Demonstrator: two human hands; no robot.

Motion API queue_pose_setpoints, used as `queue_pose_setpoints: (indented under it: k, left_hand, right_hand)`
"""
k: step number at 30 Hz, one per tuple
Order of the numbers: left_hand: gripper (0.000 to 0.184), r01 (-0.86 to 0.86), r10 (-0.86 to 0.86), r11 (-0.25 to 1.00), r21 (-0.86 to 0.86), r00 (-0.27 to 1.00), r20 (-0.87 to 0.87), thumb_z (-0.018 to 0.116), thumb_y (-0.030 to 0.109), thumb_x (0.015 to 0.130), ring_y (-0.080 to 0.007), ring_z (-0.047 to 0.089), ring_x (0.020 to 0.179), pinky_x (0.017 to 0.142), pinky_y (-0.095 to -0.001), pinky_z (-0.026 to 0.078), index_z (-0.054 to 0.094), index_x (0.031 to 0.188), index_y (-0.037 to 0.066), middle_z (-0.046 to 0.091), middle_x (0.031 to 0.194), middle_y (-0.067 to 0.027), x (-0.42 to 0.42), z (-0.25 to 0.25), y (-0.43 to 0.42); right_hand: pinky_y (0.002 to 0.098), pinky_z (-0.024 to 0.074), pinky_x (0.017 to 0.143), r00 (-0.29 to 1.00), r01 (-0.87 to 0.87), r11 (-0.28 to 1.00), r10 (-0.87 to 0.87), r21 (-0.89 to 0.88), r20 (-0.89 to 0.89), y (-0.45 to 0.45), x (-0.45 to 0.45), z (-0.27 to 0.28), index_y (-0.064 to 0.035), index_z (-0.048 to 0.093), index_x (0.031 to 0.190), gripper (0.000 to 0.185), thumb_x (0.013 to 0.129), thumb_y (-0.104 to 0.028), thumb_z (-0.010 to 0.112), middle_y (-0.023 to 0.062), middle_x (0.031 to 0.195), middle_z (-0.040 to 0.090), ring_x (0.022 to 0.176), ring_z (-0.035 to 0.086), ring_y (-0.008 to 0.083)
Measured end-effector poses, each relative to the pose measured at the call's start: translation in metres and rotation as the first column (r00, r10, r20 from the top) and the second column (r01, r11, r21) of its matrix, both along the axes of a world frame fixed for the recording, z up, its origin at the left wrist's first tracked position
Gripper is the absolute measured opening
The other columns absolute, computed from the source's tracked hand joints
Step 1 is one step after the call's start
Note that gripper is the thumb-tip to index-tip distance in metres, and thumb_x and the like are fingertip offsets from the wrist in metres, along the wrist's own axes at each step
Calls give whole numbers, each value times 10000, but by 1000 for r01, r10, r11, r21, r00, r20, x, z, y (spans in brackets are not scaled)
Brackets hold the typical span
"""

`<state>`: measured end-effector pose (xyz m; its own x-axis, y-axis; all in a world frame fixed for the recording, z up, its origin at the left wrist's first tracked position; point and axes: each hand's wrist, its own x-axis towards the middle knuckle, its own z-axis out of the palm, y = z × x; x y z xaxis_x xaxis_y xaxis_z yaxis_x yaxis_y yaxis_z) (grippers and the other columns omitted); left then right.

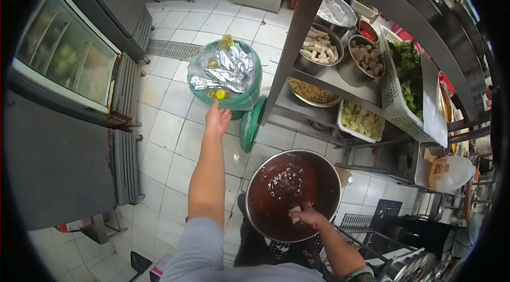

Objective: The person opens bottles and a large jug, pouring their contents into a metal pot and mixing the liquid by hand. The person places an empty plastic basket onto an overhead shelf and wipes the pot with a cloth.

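Note:
My left hand [217, 121] stretches forward with its fingers apart and nothing in them. Just beyond its fingertips is a green bin [198, 95] lined with clear plastic. Crumpled foil [234, 67] fills much of it, and a thing with a round yellow cap [221, 94] lies at its near edge. My right hand [309, 216] is closed around a small whitish piece [295, 214] whose kind I cannot make out. That hand is over a large metal pot [337, 189] of dark reddish-brown liquid with pale bits floating in it.
A green lid [252, 125] leans beside the bin. On the right, a metal shelf [350, 86] bears pots of cut food, noodles and a white basket [390, 77] of greens. Fridges [58, 160] line the left. A plastic jug [451, 173] and another person [459, 234] are at far right.

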<state>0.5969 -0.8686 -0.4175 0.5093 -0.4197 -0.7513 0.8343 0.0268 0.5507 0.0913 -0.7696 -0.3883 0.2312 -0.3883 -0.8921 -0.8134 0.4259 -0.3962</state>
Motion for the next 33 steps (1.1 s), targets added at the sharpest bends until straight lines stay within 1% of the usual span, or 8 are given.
queue_pose_setpoints:
  k: [3, 8, 10, 15, 19, 26, 29, 33]
  left_hand:
    - [684, 139, -141, 990, 27, 987, 73, 604, 373, 996, -314, 511, 1290, 1031, -459, 452, 323, 1534, 57, 370, 1543, -177, -13, -2, 38]
    - [578, 303, -339, 938, 171, 905, 258, 583, 319, 993, -262, 555, 1230, 994, -402, 463, 418, 1476, 48, 498, 1441, -137, -45, 30, 98]
    - [523, 314, -377, 920, 232, 872, 313, 577, 311, 994, -227, 575, 1183, 962, -366, 469, 477, 1431, 42, 561, 1365, -107, -66, 37, 122]
    - [311, 333, -409, 911, 242, 800, 439, 588, 308, 1012, -44, 454, 701, 598, -236, 378, 638, 1147, 32, 539, 794, 47, -129, 16, 165]
    - [277, 458, -468, 883, 104, 840, 275, 627, 275, 1000, -85, 613, 793, 708, -216, 491, 637, 1152, 44, 658, 929, -11, -210, 35, 164]
    - [549, 709, -728, 621, 334, 680, -89, 648, 426, 963, -266, 626, 1014, 828, -437, 566, 530, 1326, 31, 613, 1128, -117, -340, 22, 158]
    - [627, 635, -582, 746, 199, 768, -268, 610, 468, 973, -367, 584, 1103, 898, -564, 538, 465, 1394, 27, 561, 1257, -175, -383, 17, 153]
    - [540, 667, -611, 743, 58, 711, -348, 460, 502, 1026, -393, 568, 1178, 940, -617, 504, 543, 1332, 66, 583, 1336, -135, -407, 1, 154]
  right_hand:
    - [397, 545, 891, 962, 270, 963, -269, -22, 56, -21, 35, 20, 31, 388, 1438, 842, 797, -302, 821, 209, 1330, 568, 1145, 613, 324]
    - [382, 493, 963, 987, 157, 900, -136, -407, 81, -33, 31, -26, 17, 608, 1260, 640, 748, -317, 798, 189, 1164, 695, 1108, 659, 306]
    - [377, 501, 956, 998, -70, 982, 68, -175, -17, -52, 40, -4, -12, 530, 1368, 724, 765, -309, 801, 197, 1224, 671, 1145, 639, 299]
    - [430, 564, 782, 992, 3, 991, -20, -133, -129, -41, 17, -37, -51, 653, 1249, 652, 739, -435, 789, 199, 1021, 715, 927, 705, 317]
    - [394, 551, 861, 959, -164, 931, 74, -327, -272, -43, 29, -33, -30, 772, 955, 514, 721, -486, 738, 213, 1055, 731, 996, 710, 297]
    - [423, 551, 838, 954, -301, 945, 300, -130, -25, -59, 18, -14, -52, 726, 1100, 491, 764, -407, 686, 180, 1088, 724, 968, 712, 300]
    - [422, 530, 940, 734, -654, 750, 661, -97, 157, -62, 6, 2, 56, 618, 1239, 591, 812, -352, 622, 239, 1179, 682, 1072, 682, 326]
    - [427, 562, 861, 826, -486, 839, 532, -245, 187, -21, -1, -56, 64, 529, 1349, 681, 788, -302, 648, 256, 1187, 674, 1000, 696, 381]
